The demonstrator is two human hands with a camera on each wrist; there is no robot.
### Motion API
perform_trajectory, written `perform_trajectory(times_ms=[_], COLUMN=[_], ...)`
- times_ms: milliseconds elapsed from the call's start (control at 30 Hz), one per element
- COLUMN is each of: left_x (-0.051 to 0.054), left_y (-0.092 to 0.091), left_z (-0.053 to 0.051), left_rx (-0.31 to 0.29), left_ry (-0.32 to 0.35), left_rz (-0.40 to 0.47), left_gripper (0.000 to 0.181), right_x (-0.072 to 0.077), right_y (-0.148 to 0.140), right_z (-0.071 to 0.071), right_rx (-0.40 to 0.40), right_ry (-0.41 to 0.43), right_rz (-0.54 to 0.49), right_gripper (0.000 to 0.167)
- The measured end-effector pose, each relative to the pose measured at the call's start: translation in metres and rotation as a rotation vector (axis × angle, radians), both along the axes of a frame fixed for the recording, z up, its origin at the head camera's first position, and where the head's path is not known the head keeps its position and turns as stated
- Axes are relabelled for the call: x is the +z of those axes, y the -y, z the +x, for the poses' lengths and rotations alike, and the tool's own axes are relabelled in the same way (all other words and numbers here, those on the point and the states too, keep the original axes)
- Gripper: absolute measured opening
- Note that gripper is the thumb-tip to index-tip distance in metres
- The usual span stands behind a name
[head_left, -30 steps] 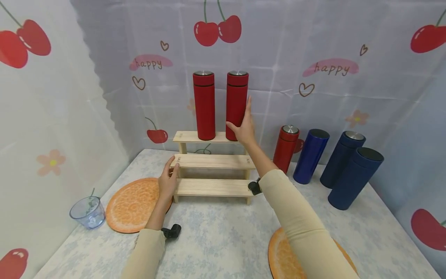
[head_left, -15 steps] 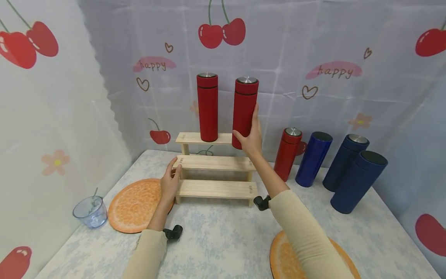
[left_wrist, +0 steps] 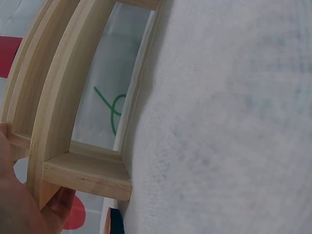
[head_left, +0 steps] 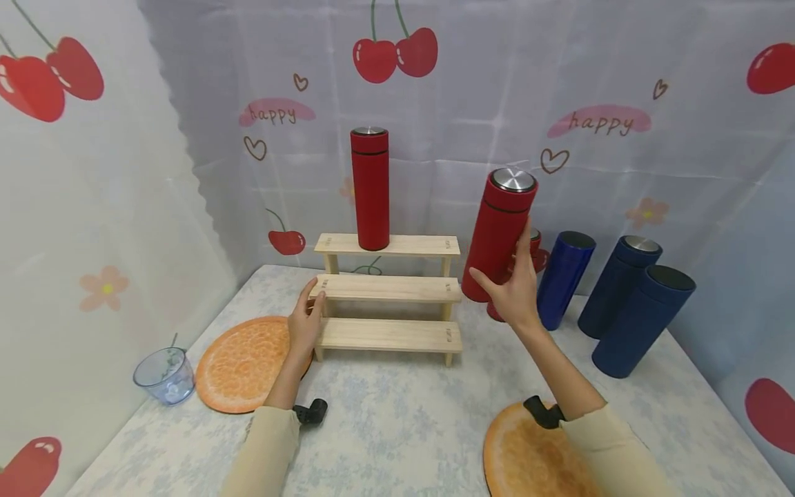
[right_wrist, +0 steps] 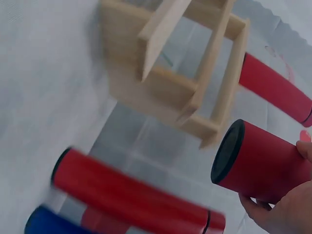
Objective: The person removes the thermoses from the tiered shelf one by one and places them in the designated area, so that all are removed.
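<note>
My right hand (head_left: 514, 293) grips a red thermos (head_left: 499, 235) with a silver lid, slightly tilted, in the air to the right of a three-step wooden shelf rack (head_left: 388, 335). Its dark base faces the camera in the right wrist view, with my fingers round the red body (right_wrist: 265, 163). On the rack's top step another red thermos (head_left: 370, 190) stands upright. My left hand (head_left: 306, 321) holds the left end of the rack at the middle step; in the left wrist view the wooden side (left_wrist: 53, 112) sits between thumb and fingers.
Behind the held thermos a third red thermos (right_wrist: 131, 195) stands on the table, largely hidden in the head view. Right of it are a blue thermos (head_left: 565, 279) and two navy ones. Orange round mats (head_left: 242, 366) and a glass cup (head_left: 164, 376) lie about; a printed curtain hangs behind.
My right hand has lifted the red thermos off the top step and carried it right, toward the camera and lower. The left hand stays at the rack.
</note>
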State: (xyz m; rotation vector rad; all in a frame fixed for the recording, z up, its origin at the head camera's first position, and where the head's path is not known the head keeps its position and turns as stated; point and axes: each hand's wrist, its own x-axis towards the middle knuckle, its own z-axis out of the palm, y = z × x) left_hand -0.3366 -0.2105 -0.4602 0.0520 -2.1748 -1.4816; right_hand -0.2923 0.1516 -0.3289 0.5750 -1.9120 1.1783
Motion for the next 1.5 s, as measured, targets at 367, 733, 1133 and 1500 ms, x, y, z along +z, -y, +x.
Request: perform_trajectory(times_ms=[367, 733, 1133, 1500], left_x=[-0.002, -0.001, 0.0, -0.002], left_y=[0.009, 0.007, 0.002, 0.001], left_z=[-0.001, 0.0, -0.002, -0.002], left_rx=[0.019, 0.006, 0.007, 0.003], left_ry=[-0.003, -0.017, -0.028, -0.021], left_rz=[0.017, 0.011, 0.008, 0.009], left_gripper=[0.05, 0.05, 0.049, 0.048], right_x=[-0.038, -0.075, -0.1, -0.113], right_y=[-0.096, -0.14, -0.155, -0.162], right_z=[0.017, 0.019, 0.013, 0.015], right_rx=[-0.215, -0.327, -0.302, -0.314], right_ry=[0.161, 0.328, 0.401, 0.456], right_rz=[0.037, 0.036, 0.056, 0.059], right_gripper=[0.115, 0.124, 0.125, 0.124])
